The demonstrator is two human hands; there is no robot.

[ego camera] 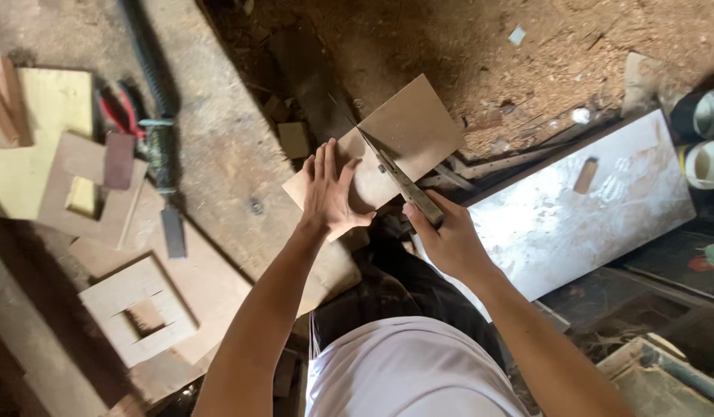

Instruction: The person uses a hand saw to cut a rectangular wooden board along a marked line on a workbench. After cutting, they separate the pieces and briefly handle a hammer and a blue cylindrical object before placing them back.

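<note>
My left hand point(330, 193) lies flat on a thin brown board point(407, 127) that sticks out over the edge of a rough workbench point(218, 154). Fingers are spread and press the near part of the board down. My right hand point(448, 239) grips the handle of a hand saw point(395, 174). The saw blade runs diagonally up and left across the board, set in a cut near its middle. Both hands are close together, the saw just right of my left thumb.
Cut wooden frames and offcuts point(133, 309) lie on the bench at left, with red-handled pliers point(117, 112) and a chisel point(171, 228). A white dusty panel point(581, 208) lies on the right. Two cans point(708, 139) stand at far right. Sawdust covers the floor point(488, 46).
</note>
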